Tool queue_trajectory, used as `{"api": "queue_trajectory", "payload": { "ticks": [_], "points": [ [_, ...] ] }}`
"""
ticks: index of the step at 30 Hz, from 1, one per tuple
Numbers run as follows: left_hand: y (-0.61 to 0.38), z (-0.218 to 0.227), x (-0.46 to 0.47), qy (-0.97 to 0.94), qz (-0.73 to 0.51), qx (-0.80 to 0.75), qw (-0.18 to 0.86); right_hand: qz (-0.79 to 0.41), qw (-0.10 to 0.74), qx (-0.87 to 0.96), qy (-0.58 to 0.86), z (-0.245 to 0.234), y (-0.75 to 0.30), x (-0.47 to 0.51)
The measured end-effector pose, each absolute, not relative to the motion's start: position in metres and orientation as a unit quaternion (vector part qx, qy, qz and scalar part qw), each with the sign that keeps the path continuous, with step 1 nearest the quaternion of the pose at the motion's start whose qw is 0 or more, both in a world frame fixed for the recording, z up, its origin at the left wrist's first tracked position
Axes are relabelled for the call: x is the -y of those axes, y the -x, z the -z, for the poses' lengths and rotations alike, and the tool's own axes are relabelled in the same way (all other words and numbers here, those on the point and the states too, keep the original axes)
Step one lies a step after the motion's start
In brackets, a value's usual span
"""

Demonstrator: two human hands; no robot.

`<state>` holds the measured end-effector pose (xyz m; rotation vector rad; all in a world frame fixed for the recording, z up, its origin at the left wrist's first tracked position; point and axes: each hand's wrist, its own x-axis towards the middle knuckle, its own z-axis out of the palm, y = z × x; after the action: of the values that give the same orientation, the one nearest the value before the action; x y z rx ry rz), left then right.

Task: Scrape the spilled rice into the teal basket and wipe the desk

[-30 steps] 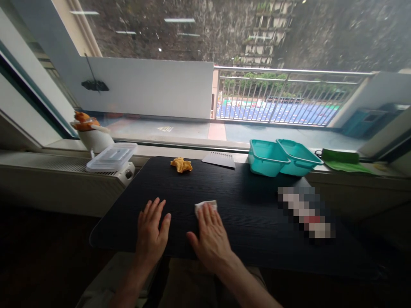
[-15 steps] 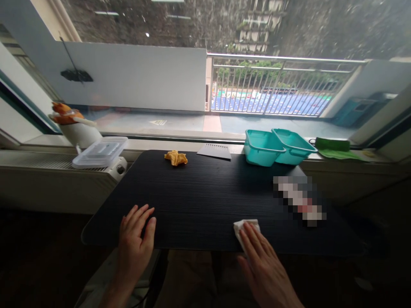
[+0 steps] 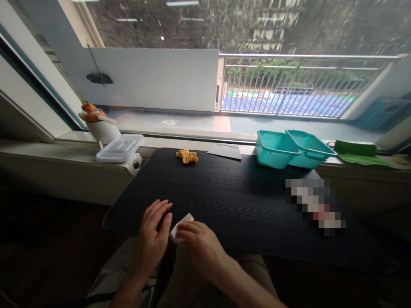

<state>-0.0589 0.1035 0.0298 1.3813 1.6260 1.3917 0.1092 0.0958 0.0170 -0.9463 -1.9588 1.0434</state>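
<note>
Head view: your right hand (image 3: pixel 201 241) has the folded white cloth (image 3: pixel 181 223) under its bent fingers, at the near edge of the counter (image 3: pixel 221 192). Your left hand (image 3: pixel 152 239) holds nothing visible, fingers together, thumb apart, just left of the cloth; can't tell if it touches the counter. Crumpled yellow cloth (image 3: pixel 186 156) and white notepad (image 3: pixel 225 151) sit at the far edge, teal bins (image 3: pixel 278 150) far right. Blurred item (image 3: pixel 316 207) lies right.

Single head-worn view, close above dark table (image 3: pixel 218 188), facing forward, down, toward window (image 3: pixel 199 30).
</note>
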Motion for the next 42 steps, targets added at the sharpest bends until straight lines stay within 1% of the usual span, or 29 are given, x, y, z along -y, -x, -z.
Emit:
{"api": "queue_trajectory", "payload": {
  "ticks": [2,4,8,11,15,17,19,21,24,25,26,28,30,31,33,34,35,37,42],
  "points": [
    [0.054,-0.039,-0.106,-0.489,-0.515,-0.609,0.353,-0.561,0.422,0.608,0.370,-0.030,-0.120,-0.113],
    [0.045,-0.046,-0.110,-0.475,-0.502,-0.600,0.402,-0.629,0.454,0.495,0.391,-0.039,-0.136,-0.127],
    [0.020,-0.053,-0.121,-0.456,-0.486,-0.558,0.495,-0.633,0.471,0.454,0.414,-0.045,-0.155,-0.141],
    [0.008,-0.053,-0.128,-0.440,-0.492,-0.547,0.515,-0.599,0.484,0.464,0.438,-0.044,-0.160,-0.144],
    [0.007,-0.054,-0.135,-0.434,-0.509,-0.557,0.493,-0.501,0.531,0.493,0.474,-0.045,-0.166,-0.146],
    [0.008,-0.054,-0.137,-0.442,-0.510,-0.562,0.479,-0.456,0.522,0.547,0.469,-0.047,-0.166,-0.145],
    [0.008,-0.054,-0.139,-0.444,-0.514,-0.565,0.468,-0.403,0.482,0.634,0.451,-0.049,-0.167,-0.142],
    [0.010,-0.053,-0.142,-0.442,-0.522,-0.571,0.455,-0.352,0.423,0.715,0.431,-0.050,-0.171,-0.139],
    [0.015,-0.053,-0.145,-0.457,-0.521,-0.576,0.434,-0.330,0.340,0.777,0.415,-0.054,-0.186,-0.138],
    [0.017,-0.054,-0.145,-0.472,-0.511,-0.576,0.430,-0.322,0.325,0.786,0.415,-0.056,-0.191,-0.139],
    [0.019,-0.056,-0.144,-0.490,-0.497,-0.573,0.429,-0.316,0.327,0.786,0.419,-0.059,-0.196,-0.141],
    [0.021,-0.061,-0.143,-0.531,-0.461,-0.563,0.435,-0.320,0.373,0.759,0.427,-0.065,-0.200,-0.147],
    [0.020,-0.066,-0.141,-0.567,-0.426,-0.547,0.445,-0.373,0.421,0.706,0.430,-0.070,-0.197,-0.154],
    [0.018,-0.068,-0.141,-0.581,-0.414,-0.539,0.447,-0.412,0.413,0.688,0.432,-0.071,-0.194,-0.157],
    [0.014,-0.069,-0.140,-0.602,-0.402,-0.530,0.442,-0.475,0.347,0.677,0.442,-0.071,-0.186,-0.161],
    [0.012,-0.067,-0.140,-0.612,-0.400,-0.529,0.432,-0.487,0.314,0.677,0.453,-0.069,-0.183,-0.161],
    [0.011,-0.065,-0.140,-0.620,-0.400,-0.530,0.417,-0.485,0.293,0.678,0.469,-0.066,-0.181,-0.161],
    [0.013,-0.057,-0.139,-0.635,-0.408,-0.543,0.368,-0.447,0.289,0.674,0.513,-0.059,-0.183,-0.158],
    [0.034,-0.040,-0.128,-0.648,-0.447,-0.586,0.196,-0.269,0.313,0.658,0.630,-0.041,-0.215,-0.145]
  ]
}}
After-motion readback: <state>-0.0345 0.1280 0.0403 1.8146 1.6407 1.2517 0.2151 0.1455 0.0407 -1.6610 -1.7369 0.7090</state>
